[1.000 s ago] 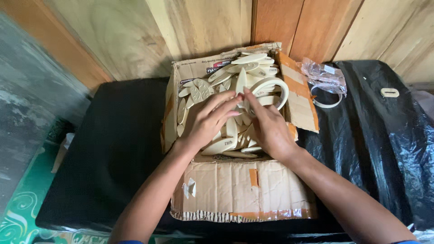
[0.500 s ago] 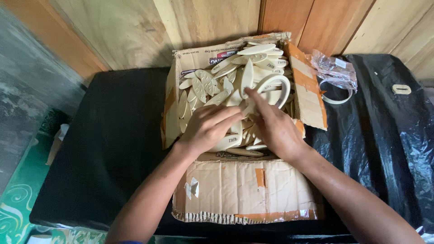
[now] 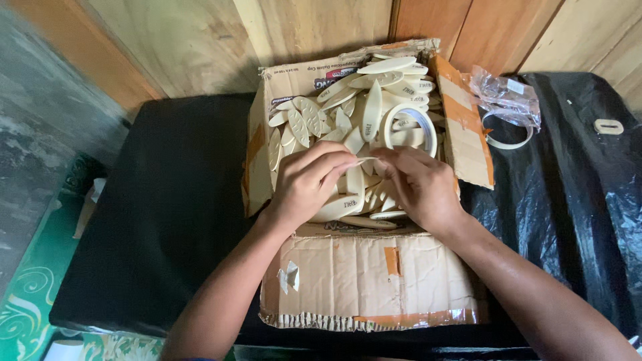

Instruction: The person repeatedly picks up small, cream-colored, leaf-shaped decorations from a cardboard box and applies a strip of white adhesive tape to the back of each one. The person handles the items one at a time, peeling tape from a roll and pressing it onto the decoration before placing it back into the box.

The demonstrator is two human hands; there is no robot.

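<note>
Head view: both hands meet over the cardboard box, left hand and right hand pinching one thin cream oval piece between them, its long axis left-right.

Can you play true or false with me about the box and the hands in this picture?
1. Both hands are over the cardboard box. True.
2. The left hand and right hand pinch one thin cream piece between their fingertips. True.
3. The box is full of red balls. False: it holds many cream oval pieces.
4. A roll of tape lies inside the box. True.
5. The box sits on a white table. False: the table is covered in black.
6. The clear plastic wrapper is inside the box. False: it lies outside, to the right.
</note>
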